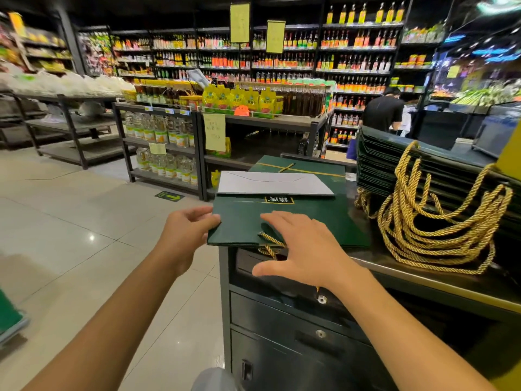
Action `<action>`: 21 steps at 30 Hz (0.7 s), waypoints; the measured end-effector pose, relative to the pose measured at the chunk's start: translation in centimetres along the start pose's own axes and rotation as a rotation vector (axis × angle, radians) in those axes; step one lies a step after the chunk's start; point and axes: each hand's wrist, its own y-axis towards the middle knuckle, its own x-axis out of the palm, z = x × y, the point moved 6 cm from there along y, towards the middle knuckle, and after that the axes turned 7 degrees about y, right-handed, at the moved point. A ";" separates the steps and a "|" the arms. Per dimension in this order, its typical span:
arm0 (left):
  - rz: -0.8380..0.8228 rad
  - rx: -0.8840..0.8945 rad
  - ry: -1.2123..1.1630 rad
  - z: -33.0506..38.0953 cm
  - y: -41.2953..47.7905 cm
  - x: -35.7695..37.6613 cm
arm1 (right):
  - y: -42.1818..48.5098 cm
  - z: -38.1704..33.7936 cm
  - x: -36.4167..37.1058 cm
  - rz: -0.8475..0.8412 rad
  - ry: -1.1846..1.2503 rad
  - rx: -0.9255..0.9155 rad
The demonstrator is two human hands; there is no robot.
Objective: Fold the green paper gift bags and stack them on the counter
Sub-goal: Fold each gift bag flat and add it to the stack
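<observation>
- Edge of something green [8, 316] pokes in at far left, cut off by the frame; what it is cannot be told.
- Left hand [187, 235] pinches the left edge of the folded green bag [296, 218], its fingertips partly hidden by the paper.
- That bag lies flat at the near left corner of the counter [423, 280], its left side overhanging the edge.
- White sheet [270, 183] lies across the bag's far part, and a second green bag [310, 166] shows beyond it, largely covered.
- Right hand [307, 251] rests flat on the bag's near edge, fingers spread and straight, gripping nothing; it hides most of the gold rope handle [269, 245].
- Stack of folded bags [394, 162] stands at the right, its gold cords [439, 230] spilling in a tangle; the right side is cut off.
- Person in a black top [383, 111] stands behind it, blurred.
</observation>
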 end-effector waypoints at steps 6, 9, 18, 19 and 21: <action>-0.135 0.010 -0.309 3.1 -1.8 0.1 | 0.1 -1.7 -1.6 0.241 -0.103 -0.007; -0.153 0.025 -0.382 4.2 -2.3 0.5 | -0.7 -1.9 -4.5 0.457 0.090 -0.011; -0.346 -0.051 -0.285 2.0 -2.9 4.1 | -3.5 -0.2 -11.6 1.011 1.101 -0.015; -0.380 -0.041 -0.268 2.0 -3.1 4.6 | -3.3 -0.1 -11.5 1.011 1.256 -0.010; -0.425 -0.005 -0.237 2.4 -3.8 5.5 | -2.7 0.1 -10.6 0.966 1.600 -0.020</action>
